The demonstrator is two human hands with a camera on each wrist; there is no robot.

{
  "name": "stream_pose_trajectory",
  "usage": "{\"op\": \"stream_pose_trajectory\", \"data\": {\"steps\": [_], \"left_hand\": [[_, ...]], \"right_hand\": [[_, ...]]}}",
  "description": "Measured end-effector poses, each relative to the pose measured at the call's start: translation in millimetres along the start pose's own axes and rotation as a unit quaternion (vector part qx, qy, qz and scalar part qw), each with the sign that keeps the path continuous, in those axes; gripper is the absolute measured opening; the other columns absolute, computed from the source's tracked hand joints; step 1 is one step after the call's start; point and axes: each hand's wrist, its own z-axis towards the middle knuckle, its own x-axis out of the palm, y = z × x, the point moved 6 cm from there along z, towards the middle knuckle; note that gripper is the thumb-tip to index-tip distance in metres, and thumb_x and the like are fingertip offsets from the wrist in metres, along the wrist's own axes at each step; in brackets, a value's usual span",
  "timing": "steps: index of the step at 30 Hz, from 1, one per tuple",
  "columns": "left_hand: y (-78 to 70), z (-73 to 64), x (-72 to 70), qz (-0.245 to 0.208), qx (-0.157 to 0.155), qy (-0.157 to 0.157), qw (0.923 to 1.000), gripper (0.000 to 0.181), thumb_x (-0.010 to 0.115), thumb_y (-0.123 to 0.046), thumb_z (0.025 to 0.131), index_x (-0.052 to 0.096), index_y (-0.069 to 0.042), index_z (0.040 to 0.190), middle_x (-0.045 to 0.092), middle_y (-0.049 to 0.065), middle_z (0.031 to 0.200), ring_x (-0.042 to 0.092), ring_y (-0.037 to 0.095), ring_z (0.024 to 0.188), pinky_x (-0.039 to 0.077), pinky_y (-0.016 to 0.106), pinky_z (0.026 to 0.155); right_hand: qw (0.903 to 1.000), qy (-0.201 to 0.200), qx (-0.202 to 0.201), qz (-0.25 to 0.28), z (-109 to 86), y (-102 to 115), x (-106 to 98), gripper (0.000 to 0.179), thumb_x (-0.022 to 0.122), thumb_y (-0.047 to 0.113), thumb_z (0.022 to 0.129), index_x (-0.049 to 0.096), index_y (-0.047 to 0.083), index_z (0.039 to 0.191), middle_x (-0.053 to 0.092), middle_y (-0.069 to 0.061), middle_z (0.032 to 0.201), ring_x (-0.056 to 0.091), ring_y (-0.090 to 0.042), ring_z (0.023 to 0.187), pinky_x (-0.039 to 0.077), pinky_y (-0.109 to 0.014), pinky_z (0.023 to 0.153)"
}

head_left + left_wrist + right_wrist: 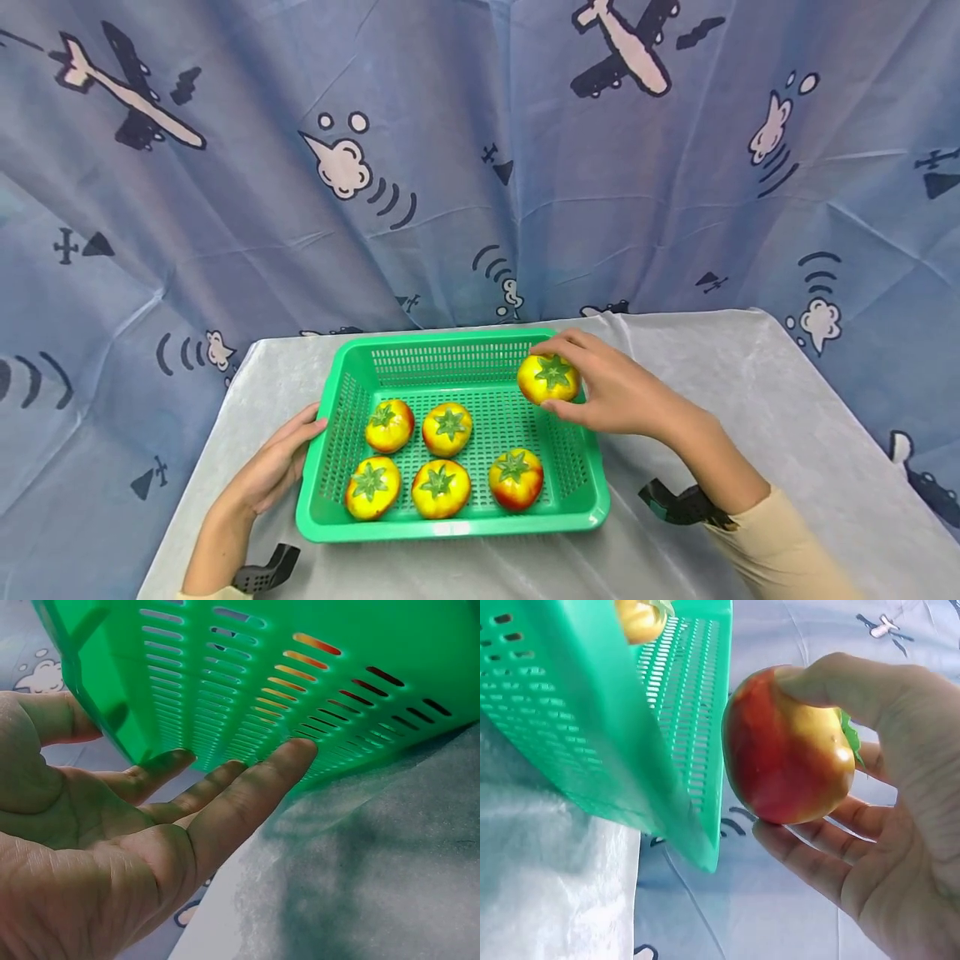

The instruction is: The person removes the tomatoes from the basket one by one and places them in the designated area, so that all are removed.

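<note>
A green plastic basket (465, 529) with slotted walls holds several yellow-red tomatoes (440, 489) with green star-shaped leaf tops. Over its right end, my right hand (626, 387) grips one more tomato (550, 379) between thumb and fingers, with the leafy top facing up. The right wrist view shows the red side of that tomato (787, 750) close beside the basket rim. At the basket's left side, my left hand (273, 462) touches the wall from outside. In the left wrist view its fingers (255, 799) reach out fairly straight along the slotted wall, thumb at the rim.
The basket stands on a table with a pale grey cover (690, 358). Behind and around the table hangs a blue curtain (442, 167) printed with planes and clouds. Each wrist wears a dark strap device (678, 502).
</note>
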Motion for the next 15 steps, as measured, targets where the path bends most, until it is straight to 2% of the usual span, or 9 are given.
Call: {"op": "stream_pose_trajectory", "data": {"steps": [7,15], "left_hand": [[-0.7,-0.2,-0.8,0.005,-0.011,-0.007,0.9999,0.066,0.034,-0.030,0.118,0.006,0.006,0.166,0.056,-0.011,0.144,0.063,0.002,0.129,0.057,0.024,0.105],[-0.3,-0.6,-0.8,0.005,-0.022,-0.022,0.9995,0.067,0.036,-0.032,0.117,0.007,0.002,0.168,0.051,-0.009,0.148,0.060,-0.001,0.130,0.056,0.022,0.107]], "right_hand": [[0.9981,-0.046,0.013,0.038,-16.1,-14,-10,0.063,0.087,0.017,0.088,0.060,0.014,0.145,0.060,-0.008,0.143,0.063,-0.026,0.120,0.059,-0.050,0.096],[0.9933,-0.101,0.033,0.044,-32.1,-31,-15,0.061,0.088,0.018,0.089,0.060,0.019,0.143,0.062,-0.004,0.137,0.062,-0.019,0.110,0.060,-0.039,0.088]]}}
